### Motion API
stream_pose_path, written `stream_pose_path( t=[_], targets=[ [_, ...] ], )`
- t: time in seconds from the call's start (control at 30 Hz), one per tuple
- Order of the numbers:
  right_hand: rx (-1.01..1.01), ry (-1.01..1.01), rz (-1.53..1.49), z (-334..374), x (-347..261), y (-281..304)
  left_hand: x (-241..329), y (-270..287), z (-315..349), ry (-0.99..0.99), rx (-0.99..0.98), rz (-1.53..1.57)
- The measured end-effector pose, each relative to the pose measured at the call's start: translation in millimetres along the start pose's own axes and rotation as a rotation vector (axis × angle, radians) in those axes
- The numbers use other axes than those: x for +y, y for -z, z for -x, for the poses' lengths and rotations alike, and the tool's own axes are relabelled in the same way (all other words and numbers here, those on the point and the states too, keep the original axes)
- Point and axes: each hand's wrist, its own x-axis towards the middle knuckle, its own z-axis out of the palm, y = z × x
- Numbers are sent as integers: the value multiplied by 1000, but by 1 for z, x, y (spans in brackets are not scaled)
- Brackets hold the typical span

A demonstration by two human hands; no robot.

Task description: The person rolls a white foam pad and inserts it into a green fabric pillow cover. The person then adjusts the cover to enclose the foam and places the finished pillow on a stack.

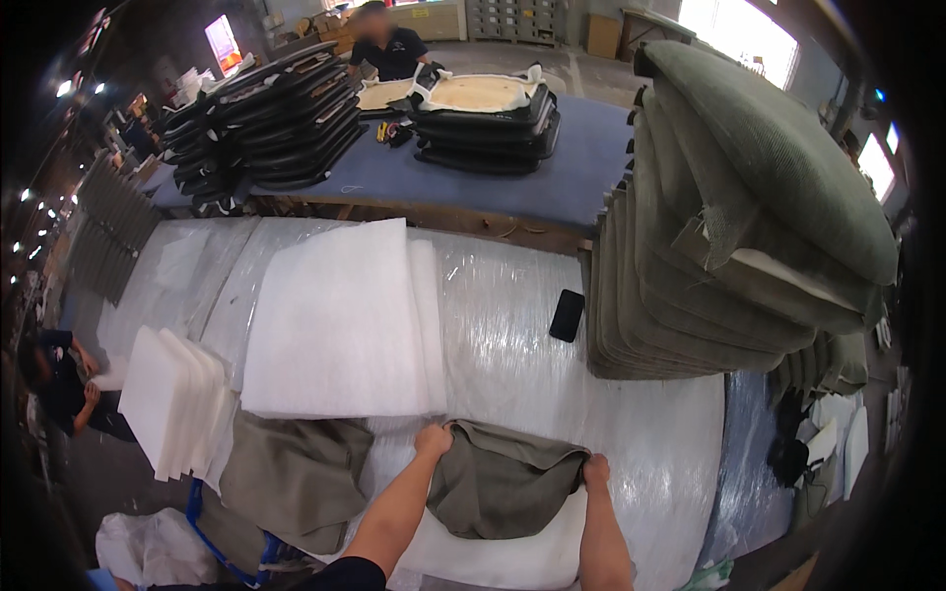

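Observation:
A grey-green fabric cover (507, 483) is stretched between my two hands at the near side of the table. My left hand (433, 440) is closed on its upper left corner. On the opposite corner, my right hand (596, 470) grips the edge. Beneath the cover lies a white foam pad (473, 559), its near part showing between my forearms; how far the cover reaches around it cannot be told. Left of my left arm, another grey-green fabric piece (296, 473) lies draped at the table's near edge.
White batting sheets (335, 315) are piled beyond my left hand. White foam blocks (172, 399) stand at left, near a co-worker (64, 384). A black phone (566, 315) lies before tall stacked grey-green cushions (690, 266). Black padded panels (483, 133) cover a blue table, another person (389, 49) behind.

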Motion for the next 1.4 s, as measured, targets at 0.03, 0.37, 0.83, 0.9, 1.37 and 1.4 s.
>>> stream_pose_path(
  t=[0.03,0.37,0.83,0.9,1.37,1.4],
  targets=[
    [-127,80,77,-24,11,-8,-2,-3,-1,-3,-14,9],
    [-465,189,-706,44,8,42,-50,29,89,-145,170,137],
    [70,355,-838,371,-43,233,-97,146,354,-434,635,533],
    [159,486,-635,372,-38,202,-113,165,374,-448,571,539],
    [546,511,-847,395,-29,223,-118,106,371,-571,857,489],
    [543,511,-998,398,-20,221,-114,98,366,-565,829,484]
  ],
)
